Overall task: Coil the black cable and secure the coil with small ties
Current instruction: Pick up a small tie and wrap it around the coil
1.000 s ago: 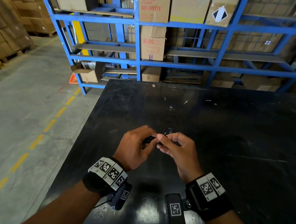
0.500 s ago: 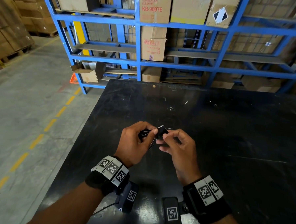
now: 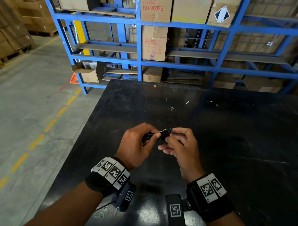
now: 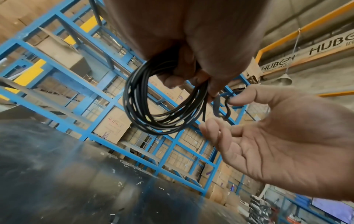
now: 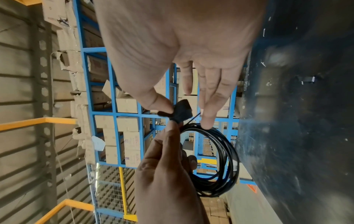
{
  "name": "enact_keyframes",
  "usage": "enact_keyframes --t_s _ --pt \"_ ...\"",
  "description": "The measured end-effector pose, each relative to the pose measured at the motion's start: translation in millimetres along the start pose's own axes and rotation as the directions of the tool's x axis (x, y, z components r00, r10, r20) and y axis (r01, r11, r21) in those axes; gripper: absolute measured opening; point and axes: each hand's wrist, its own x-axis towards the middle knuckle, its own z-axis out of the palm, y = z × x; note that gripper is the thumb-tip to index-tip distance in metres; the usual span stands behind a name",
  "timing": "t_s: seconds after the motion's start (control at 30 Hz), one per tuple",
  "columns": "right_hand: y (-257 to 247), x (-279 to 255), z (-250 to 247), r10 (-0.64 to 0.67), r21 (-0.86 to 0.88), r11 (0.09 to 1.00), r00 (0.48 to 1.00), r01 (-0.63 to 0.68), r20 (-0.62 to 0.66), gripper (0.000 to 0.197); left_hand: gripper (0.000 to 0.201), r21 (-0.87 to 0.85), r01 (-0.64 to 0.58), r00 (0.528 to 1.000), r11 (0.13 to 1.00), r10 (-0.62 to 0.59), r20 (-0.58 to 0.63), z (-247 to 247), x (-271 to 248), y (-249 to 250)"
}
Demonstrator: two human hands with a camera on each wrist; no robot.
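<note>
The black cable (image 4: 162,109) is wound into a small coil of several loops that hangs from my left hand (image 3: 154,136), held just above the black table (image 3: 247,135). My left hand's fingers (image 4: 182,75) curl round the top of the coil, and its thumb presses there too. A short black tie (image 5: 182,112) sticks out at that spot. My right hand (image 3: 169,137) pinches the tie between thumb (image 5: 159,103) and forefinger, its other fingers loosely straight beside the cable coil (image 5: 220,163). In the head view the tie (image 3: 164,134) shows between both hands, and most of the coil is hidden.
Blue steel racking (image 3: 139,60) loaded with cardboard boxes (image 3: 153,42) stands right behind the table's far edge. Small white scraps (image 3: 171,108) lie on the far part of the tabletop. A concrete floor with a dashed yellow line (image 3: 36,141) runs along the left.
The black tie has come into plain view between my hands, and my right fingers have shifted their pinch on it. My left hand keeps hold of the coil, barely moved.
</note>
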Motion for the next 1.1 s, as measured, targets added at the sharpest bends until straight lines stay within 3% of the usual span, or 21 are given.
enact_keyframes --t_s 0.2,0.4,0.53,0.63,0.73,0.83,0.97,1.1 --pt "-9 1 -5 0.113 0.166 0.978 0.989 -0.128 0.094 0.027 0.009 0.104 -0.07 0.996 0.992 0.065 0.055 0 -3 2" --pt "-5 3 -7 0.139 0.11 0.982 0.981 -0.155 0.138 0.017 0.011 0.11 -0.088 0.995 0.99 0.081 0.063 -1 0 1" --pt "-1 2 -7 0.11 0.093 0.989 0.99 -0.118 0.094 0.013 0.011 0.079 -0.081 0.995 0.994 0.077 0.06 0 0 0" --pt "1 1 -5 0.075 0.144 0.987 0.997 -0.077 0.02 0.014 0.011 -0.043 -0.003 1.0 0.999 0.003 -0.003 1 -1 0" --pt "3 0 -5 0.078 0.217 0.974 0.996 -0.067 -0.046 0.015 0.03 -0.153 0.142 0.986 0.978 -0.154 -0.067 1 0 0" --pt "4 -4 -7 0.147 0.277 0.952 0.989 -0.131 -0.036 0.016 0.018 -0.242 0.238 0.951 0.941 -0.276 -0.138 -1 5 -4" --pt "6 -12 -1 0.267 0.338 0.902 0.962 -0.268 0.049 0.006 0.013 -0.301 0.25 0.929 0.92 -0.315 -0.194 -4 15 -9" --pt "9 -13 15 0.396 0.364 0.84 0.913 -0.402 0.097 0.004 0.013 -0.29 0.19 0.946 0.938 -0.253 -0.2 -3 17 -3"
